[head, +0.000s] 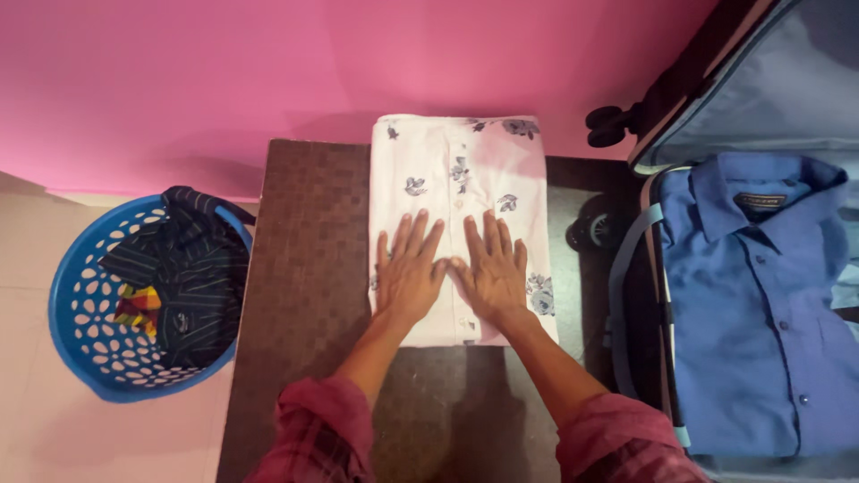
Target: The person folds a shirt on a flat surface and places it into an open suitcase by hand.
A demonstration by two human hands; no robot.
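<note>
Two hands lay flat, side by side, on a folded white shirt (458, 224) with a grey-blue flower print. The left hand (409, 273) and the right hand (491, 268) were spread wide, fingers straight, thumbs nearly touching; neither grip had closed on anything, and both palms only pressed down on the lower half of the cloth. The shirt sat lengthwise on the dark brown counter (309, 268), its far end reaching the pink wall (268, 72) and its near edge just ahead of the wrists.

To the left, on the pale floor, stood a blue perforated laundry basket (76, 313) holding a dark striped garment (192, 277), part of it draped over the rim. To the right an open suitcase (769, 89) lay against the counter's side, with a blue button-up shirt (761, 295) folded flat inside it.

By my judgement, the weak point was the fold itself. The palms pinned only the near part, so a sideways drag or an uneven lift could have let the tucked sleeves slip out and the layers shear apart. The far end, pushed against the wall, could also have bunched. Lifted with open hands and no support under the middle, the bundle might have sagged and unfolded on its way off the counter.
</note>
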